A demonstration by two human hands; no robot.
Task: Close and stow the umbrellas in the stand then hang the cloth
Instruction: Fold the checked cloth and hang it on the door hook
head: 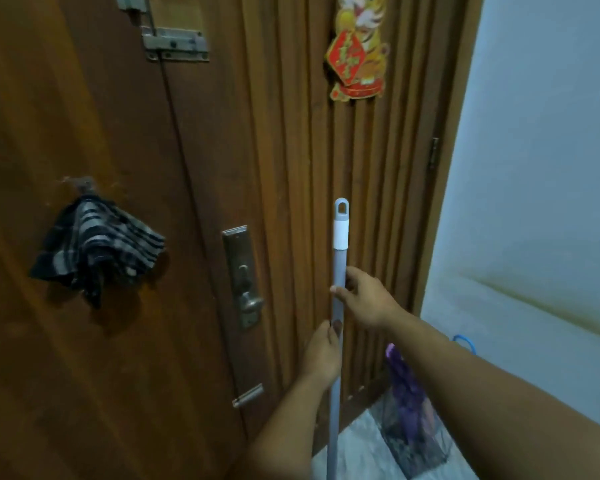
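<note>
Both hands are wrapping a grey pole [336,306] upright beside the door [118,341]: right hand [364,299] above, left hand [323,355] below. The checked cloth [94,251] is already hanging on it; a purple umbrella [406,389] seemingly stands stowed at its foot.

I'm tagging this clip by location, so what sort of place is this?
Probably a home entryway: a brown wooden door with a metal knob lock, a red-and-gold tiger decoration, and a clear stand holding a purple umbrella.

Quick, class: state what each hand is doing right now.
Left hand: grips the grey pole low down.
Right hand: grips the same pole higher up.
</note>
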